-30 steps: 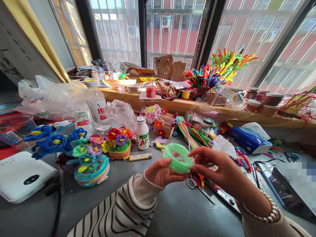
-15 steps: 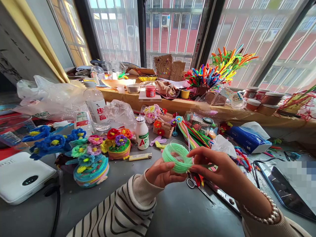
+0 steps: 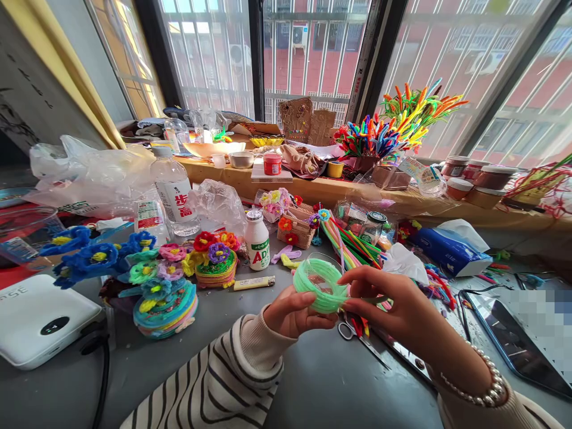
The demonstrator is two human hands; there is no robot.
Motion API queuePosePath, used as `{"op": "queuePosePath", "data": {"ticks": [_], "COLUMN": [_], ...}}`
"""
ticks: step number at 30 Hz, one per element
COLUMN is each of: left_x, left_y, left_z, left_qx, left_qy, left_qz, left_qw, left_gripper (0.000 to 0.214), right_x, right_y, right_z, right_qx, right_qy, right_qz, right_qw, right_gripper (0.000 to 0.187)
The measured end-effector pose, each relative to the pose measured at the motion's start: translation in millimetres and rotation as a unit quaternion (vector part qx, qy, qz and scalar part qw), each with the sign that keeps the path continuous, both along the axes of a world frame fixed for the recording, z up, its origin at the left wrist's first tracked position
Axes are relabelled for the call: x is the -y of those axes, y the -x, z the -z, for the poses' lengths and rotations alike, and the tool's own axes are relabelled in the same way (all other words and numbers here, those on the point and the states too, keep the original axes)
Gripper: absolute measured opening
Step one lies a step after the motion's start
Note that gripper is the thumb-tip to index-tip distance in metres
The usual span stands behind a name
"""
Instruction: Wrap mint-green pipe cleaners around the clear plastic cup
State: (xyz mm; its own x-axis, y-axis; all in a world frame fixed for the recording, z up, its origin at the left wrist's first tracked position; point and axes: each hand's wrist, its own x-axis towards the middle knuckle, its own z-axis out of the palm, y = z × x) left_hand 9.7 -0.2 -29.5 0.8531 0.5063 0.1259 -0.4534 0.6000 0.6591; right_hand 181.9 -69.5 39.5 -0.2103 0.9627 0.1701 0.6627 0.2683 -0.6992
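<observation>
A small round clear container wrapped in light green pipe cleaner (image 3: 322, 298) rests tilted in my left hand (image 3: 292, 313), whose fingers and thumb close round its left side and underside. At the container's right edge, my right hand (image 3: 388, 298) pinches a strand of the same green pipe cleaner between thumb and forefinger. A thin clear thread or wire arcs over the container's top. Just below the right hand, scissors (image 3: 364, 342) lie on the grey table (image 3: 322, 381). Behind the hands is a bundle of coloured pipe cleaners (image 3: 353, 238).
Left of my hands stand pipe-cleaner flower pots (image 3: 165, 307), a white drink bottle (image 3: 257, 241) and a lighter (image 3: 254, 283). A white power bank (image 3: 44, 322) with a black cable sits far left. On the right are a tissue pack (image 3: 451, 250) and a tablet-like device (image 3: 513, 339).
Hardly anything differs. Both hands keep their hold on the green-wrapped container and strand, with only a very slight shift.
</observation>
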Motion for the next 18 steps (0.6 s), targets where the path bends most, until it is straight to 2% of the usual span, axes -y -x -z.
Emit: {"op": "queuePosePath", "data": {"ticks": [6, 18], "left_x": [-2.8, -1.0], "left_y": [-0.8, -1.0], "left_z": [3.5, -0.9], "left_qx": [-0.006, -0.023], "left_qy": [0.011, 0.014], "left_qz": [-0.002, -0.022], "left_qw": [1.0, 0.999], "left_gripper": [0.028, 0.029], "right_x": [-1.1, -2.4], "right_y": [1.3, 2.0], "right_z": [0.7, 2.6], "right_qx": [0.023, 0.023], "right_qy": [-0.015, -0.022], "right_qz": [0.008, 0.006], "right_qw": [1.0, 0.999], "right_gripper": [0.018, 0.018]}}
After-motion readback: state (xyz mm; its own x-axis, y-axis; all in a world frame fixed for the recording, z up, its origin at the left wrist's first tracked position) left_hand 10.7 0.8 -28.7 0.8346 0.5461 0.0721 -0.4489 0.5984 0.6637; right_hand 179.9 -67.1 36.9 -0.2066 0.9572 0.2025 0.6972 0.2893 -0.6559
